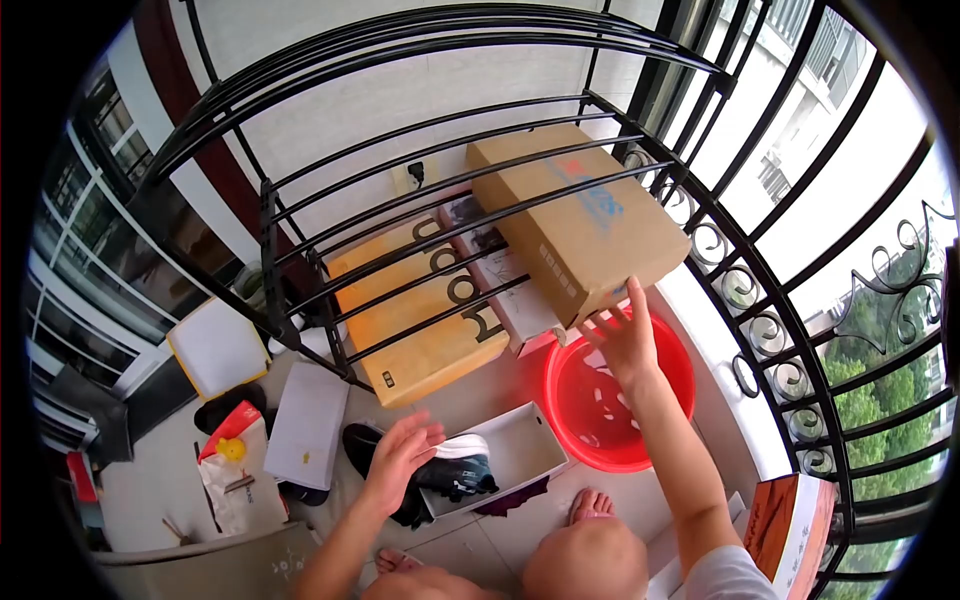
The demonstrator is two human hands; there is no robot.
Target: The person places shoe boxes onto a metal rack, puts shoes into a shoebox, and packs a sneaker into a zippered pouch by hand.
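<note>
My right hand (627, 345) reaches forward with spread fingers at the near end of a brown cardboard box (595, 215). Its fingertips look to be against the box, though contact is hard to confirm. The box lies on the lower level of a black metal rack (430, 255), beside a flat yellow box (425, 315) and a narrow pale box (510, 290). Fingers outstretched, my left hand (400, 460) hovers empty above the floor. Close by it are a dark shoe with a white collar (462, 468) in an open white shoebox (525, 445), and black shoes (362, 447).
Below my right forearm stands a red basin (600, 455) containing water and pale pieces. White lids (308, 425), a paper bag (240, 480) and a yellow toy (232, 449) lie at left. An orange-and-white box (790, 530) and window bars (770, 330) line the right side.
</note>
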